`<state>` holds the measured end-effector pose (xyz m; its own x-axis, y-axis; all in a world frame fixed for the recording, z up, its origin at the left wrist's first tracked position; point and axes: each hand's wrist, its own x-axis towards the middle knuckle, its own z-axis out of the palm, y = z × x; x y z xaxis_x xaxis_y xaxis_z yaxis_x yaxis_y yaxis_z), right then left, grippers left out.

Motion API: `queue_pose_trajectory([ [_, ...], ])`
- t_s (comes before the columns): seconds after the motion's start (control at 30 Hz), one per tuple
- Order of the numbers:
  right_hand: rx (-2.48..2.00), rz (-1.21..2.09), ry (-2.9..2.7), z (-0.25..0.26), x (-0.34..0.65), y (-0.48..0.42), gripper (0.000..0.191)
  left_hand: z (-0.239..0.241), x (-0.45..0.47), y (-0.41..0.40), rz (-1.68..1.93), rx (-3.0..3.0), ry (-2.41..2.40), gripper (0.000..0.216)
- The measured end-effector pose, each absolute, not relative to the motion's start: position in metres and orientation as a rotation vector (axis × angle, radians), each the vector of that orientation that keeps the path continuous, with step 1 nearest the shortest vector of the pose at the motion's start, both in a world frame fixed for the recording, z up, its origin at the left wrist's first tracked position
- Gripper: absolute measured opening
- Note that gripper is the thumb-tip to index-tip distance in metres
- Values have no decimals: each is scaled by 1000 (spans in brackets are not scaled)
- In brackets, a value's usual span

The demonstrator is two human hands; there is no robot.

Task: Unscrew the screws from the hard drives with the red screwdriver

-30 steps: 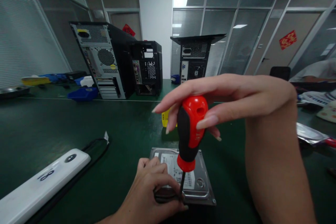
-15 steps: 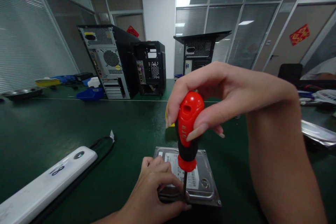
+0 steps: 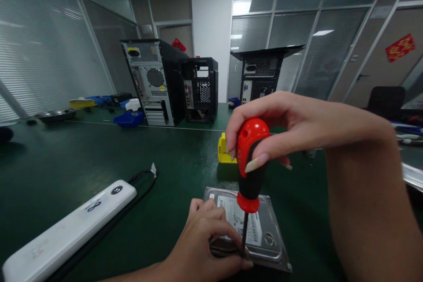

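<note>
A silver hard drive [image 3: 264,233] lies flat on the green table [image 3: 99,154], near the front edge. My left hand [image 3: 205,246] is closed on its near left corner, fingers curled around the spot where the tip lands. A screwdriver [image 3: 249,167] with a red and black handle stands upright, its thin shaft coming down beside my left fingertips onto the drive. My right hand [image 3: 291,128] grips the top of the handle from the right, fingers and thumb wrapped round it.
A white power strip [image 3: 69,229] marked 8 lies at the front left with its black cable [image 3: 142,180]. A yellow box [image 3: 224,152] sits behind the drive. Three computer cases [image 3: 155,81] stand at the back. Blue bins [image 3: 128,119] lie at the back left.
My right fingers have curled from stretched out over the handle to wrapped round it, turning the handle. The view has swung left, so everything sits further right. My left hand stays on the drive.
</note>
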<state>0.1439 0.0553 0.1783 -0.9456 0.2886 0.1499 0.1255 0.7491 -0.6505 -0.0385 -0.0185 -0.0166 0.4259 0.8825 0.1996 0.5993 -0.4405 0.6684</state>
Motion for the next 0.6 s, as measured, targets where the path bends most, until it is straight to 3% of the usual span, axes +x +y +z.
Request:
queue_pose_trajectory([
  [0.43, -553, 1053, -2738, 181, 138, 45, 26, -15, -40, -17, 697, 2135, 1240, 22],
  [0.6, -524, 1246, -2688, 180, 144, 47, 42, -10, -40, -19, 662, 2075, 1249, 22],
])
